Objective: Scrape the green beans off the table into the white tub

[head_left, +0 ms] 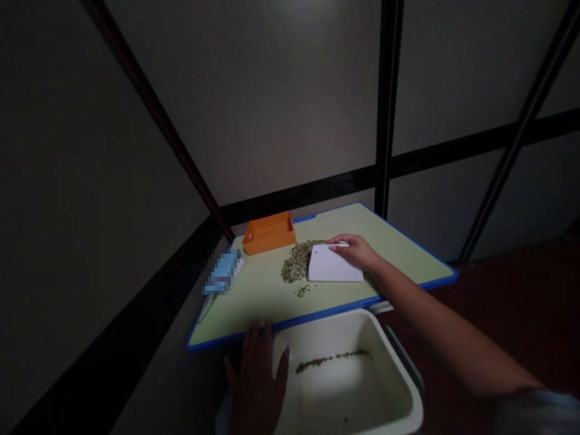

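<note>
Right hand (357, 251) gripping white scraper (335, 267), set at right side of grain pile (295, 264) on worktop (394, 238).
Landmark = grain pile: small green-brown bits, loosely spread, few strays on near side. Orange tray (270, 243) sits beyond it, to the left; blurred blue item (223, 273) farther left. White tub (338, 393) is on the near side, below worktop edge, with a thin streak of bits (317, 362) inside. Left hand (258, 377) also near side, leftward, fingers spread, unclenched; can't tell if it touches tub or worktop.
</note>
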Action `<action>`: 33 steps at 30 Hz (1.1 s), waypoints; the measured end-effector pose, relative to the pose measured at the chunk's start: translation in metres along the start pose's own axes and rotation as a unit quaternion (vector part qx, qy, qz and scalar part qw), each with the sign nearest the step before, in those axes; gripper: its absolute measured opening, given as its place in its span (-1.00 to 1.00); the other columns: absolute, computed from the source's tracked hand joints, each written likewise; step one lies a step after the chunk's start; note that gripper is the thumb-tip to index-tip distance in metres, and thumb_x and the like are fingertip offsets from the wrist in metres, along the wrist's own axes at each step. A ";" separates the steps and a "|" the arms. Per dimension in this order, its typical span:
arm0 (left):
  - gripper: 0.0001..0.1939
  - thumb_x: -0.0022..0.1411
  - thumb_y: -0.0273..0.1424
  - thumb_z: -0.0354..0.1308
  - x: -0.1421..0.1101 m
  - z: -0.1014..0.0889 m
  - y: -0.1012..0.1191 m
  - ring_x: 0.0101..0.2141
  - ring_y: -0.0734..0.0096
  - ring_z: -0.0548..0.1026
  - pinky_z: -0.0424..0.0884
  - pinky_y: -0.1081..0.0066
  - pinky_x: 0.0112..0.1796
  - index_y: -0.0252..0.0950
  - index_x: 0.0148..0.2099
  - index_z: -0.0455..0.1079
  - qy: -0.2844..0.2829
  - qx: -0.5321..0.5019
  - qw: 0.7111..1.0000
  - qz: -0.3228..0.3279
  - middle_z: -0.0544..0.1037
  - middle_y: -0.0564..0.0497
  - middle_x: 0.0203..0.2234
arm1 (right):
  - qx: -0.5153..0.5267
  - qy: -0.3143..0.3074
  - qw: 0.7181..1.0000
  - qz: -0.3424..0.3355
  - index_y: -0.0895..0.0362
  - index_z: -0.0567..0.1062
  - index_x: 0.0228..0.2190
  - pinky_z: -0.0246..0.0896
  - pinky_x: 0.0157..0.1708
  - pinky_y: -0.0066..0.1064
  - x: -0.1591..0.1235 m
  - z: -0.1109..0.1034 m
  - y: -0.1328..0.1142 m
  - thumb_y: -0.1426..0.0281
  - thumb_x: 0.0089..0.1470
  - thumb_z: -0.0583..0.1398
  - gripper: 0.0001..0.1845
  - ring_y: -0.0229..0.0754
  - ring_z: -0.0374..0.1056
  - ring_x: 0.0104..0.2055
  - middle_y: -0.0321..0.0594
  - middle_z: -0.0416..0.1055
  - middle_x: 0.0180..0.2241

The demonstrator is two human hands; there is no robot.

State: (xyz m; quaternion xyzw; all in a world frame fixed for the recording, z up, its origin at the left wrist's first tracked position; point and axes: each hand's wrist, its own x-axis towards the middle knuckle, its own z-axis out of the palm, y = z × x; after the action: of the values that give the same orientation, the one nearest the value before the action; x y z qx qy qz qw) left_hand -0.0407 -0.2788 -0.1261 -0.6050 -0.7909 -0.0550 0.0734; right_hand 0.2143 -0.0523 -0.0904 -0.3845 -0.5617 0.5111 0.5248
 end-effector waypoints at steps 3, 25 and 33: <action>-0.46 0.33 -0.24 -0.25 0.000 -0.010 0.006 0.32 0.18 0.03 -0.08 -0.29 0.21 -0.14 0.33 -0.04 -0.013 0.001 1.000 -0.005 0.00 -0.09 0.35 | -0.025 -0.001 1.000 -0.018 0.18 0.62 -0.41 0.18 -0.47 -0.44 0.004 -0.002 0.001 0.19 -0.34 0.38 -0.61 -0.26 0.34 -0.48 -0.16 0.56 -0.39; -0.48 0.34 -0.25 -0.28 0.003 -0.013 0.008 0.32 0.18 0.05 -0.07 -0.31 0.20 -0.14 0.30 0.05 0.004 -0.055 0.998 -0.007 0.04 -0.07 0.34 | -0.098 -0.032 0.993 -0.050 0.16 0.62 -0.45 0.24 -0.34 -0.37 0.001 -0.005 -0.003 0.19 -0.28 0.35 -0.68 -0.18 0.41 -0.35 -0.11 0.59 -0.32; -0.48 0.33 -0.28 -0.25 0.003 -0.019 0.011 0.32 0.18 0.06 -0.03 -0.26 0.21 -0.17 0.30 0.06 -0.014 -0.044 0.999 -0.015 0.05 -0.07 0.34 | -0.083 -0.068 0.993 -0.055 0.16 0.63 -0.43 0.24 -0.33 -0.38 -0.002 -0.002 -0.001 0.18 -0.27 0.36 -0.65 -0.20 0.40 -0.35 -0.14 0.58 -0.33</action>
State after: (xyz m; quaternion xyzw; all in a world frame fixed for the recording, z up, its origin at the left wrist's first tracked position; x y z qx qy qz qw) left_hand -0.0301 -0.2764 -0.1072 -0.5967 -0.7975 -0.0824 0.0343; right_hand 0.2165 -0.0536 -0.0902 -0.3599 -0.6569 0.4579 0.4788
